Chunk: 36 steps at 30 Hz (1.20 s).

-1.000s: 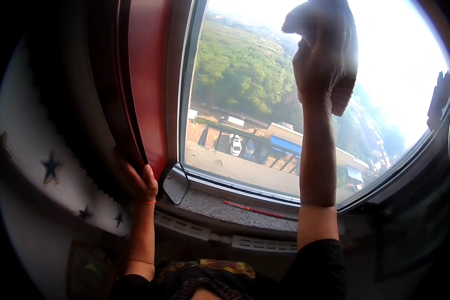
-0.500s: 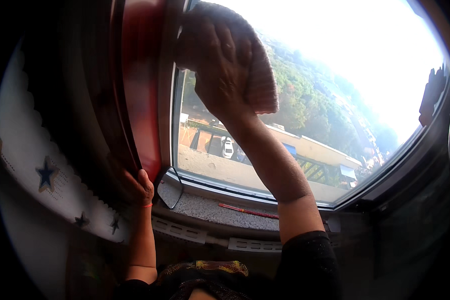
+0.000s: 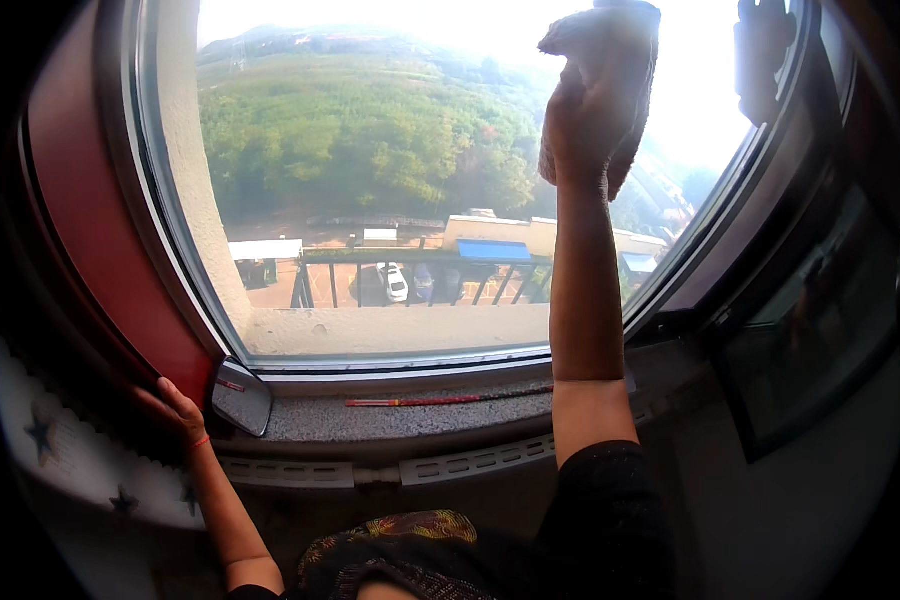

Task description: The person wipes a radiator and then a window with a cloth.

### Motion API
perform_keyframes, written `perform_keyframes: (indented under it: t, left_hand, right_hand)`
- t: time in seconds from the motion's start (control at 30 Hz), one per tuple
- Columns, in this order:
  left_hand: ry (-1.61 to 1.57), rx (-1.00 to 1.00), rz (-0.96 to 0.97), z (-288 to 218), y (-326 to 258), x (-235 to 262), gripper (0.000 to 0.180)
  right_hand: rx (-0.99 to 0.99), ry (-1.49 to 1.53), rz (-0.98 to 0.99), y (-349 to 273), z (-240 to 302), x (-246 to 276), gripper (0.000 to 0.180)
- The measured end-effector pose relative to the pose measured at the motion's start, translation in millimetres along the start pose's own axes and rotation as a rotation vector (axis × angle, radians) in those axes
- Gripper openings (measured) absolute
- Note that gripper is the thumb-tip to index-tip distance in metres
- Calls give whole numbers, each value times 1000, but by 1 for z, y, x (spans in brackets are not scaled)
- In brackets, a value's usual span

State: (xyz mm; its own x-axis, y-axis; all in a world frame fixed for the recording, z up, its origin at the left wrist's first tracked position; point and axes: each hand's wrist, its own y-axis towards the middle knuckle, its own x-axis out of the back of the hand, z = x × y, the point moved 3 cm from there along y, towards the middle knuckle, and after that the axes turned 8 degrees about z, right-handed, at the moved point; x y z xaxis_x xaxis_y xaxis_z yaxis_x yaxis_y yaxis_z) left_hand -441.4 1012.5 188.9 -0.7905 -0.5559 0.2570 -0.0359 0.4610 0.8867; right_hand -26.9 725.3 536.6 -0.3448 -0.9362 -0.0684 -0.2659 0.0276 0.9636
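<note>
My right hand [image 3: 582,125] is raised at the upper right of the window, closed on a pale striped cloth [image 3: 632,100]. The cloth lies between hand and pane [image 3: 370,130], its folds hanging on either side. Low on the left, my left hand [image 3: 177,412] rests against the dark red wooden panel [image 3: 100,220] beside the window. Its fingers look stretched out along the wood, partly lost in shadow, and hold nothing that I can see. A red cord circles that wrist.
On the speckled stone sill [image 3: 310,418] lies a thin red stick [image 3: 440,401]. A dark-framed mirror-like object [image 3: 242,398] leans at the sill's left end. Below runs a slotted white radiator [image 3: 290,473]. A dark-framed sash [image 3: 800,320] stands at right; star-patterned fabric [image 3: 80,470] hangs at left.
My right hand has carried the cloth across from the pane's upper left to its upper right. The view has swung, while my left hand stays against the red panel.
</note>
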Motion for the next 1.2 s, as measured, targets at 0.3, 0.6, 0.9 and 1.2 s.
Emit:
perform_keyframes:
  t: [0.3,0.6,0.9,1.2]
  left_hand:
    - [-24,41,-16,12,3,0,60]
    - [-13,-46,-65,-19,14,5,62]
    - [-26,29,-71,-21,14,4,65]
    - [-3,-60,-48,-39,22,8,66]
  right_hand:
    - [-175,-266,-72,-46,-157,116,41]
    - [-268,-485,2,-108,-239,165,52]
    - [-281,-257,58,-120,-131,117,59]
    - [-83,-206,137,-84,17,32,60]
